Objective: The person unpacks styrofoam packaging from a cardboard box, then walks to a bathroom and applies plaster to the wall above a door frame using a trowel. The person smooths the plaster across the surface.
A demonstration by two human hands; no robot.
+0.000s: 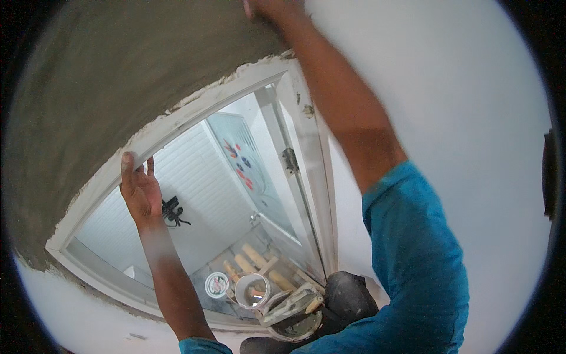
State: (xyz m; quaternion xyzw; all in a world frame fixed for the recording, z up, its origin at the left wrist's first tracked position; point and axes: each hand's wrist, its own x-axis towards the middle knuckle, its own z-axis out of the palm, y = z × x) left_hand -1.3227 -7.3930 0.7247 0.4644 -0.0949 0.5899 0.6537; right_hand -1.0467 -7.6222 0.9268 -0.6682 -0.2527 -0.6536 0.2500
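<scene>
My left hand point(140, 190) grips the top bar of the white door frame point(171, 130), with the thumb on its front face and the fingers behind the edge. My right arm stretches up across the frame's right corner. At the top edge of the picture, my right hand point(274, 8) is against or near the grey wet-looking plaster point(135, 65) above the frame. It is blurred and cut off, so its fingers and anything in them are hidden. Low down by my legs is a bucket point(295, 330) with grey stuff in it, and a plastering float with a wooden handle point(315, 304) lies across it.
Beyond the doorway are a white bucket point(252, 291), a round lid point(217, 285) and several wooden pieces point(254, 256) on the floor. A patterned glass panel point(242, 156) and a black wall fitting point(172, 211) show inside. A smooth white wall point(471, 118) rises on the right.
</scene>
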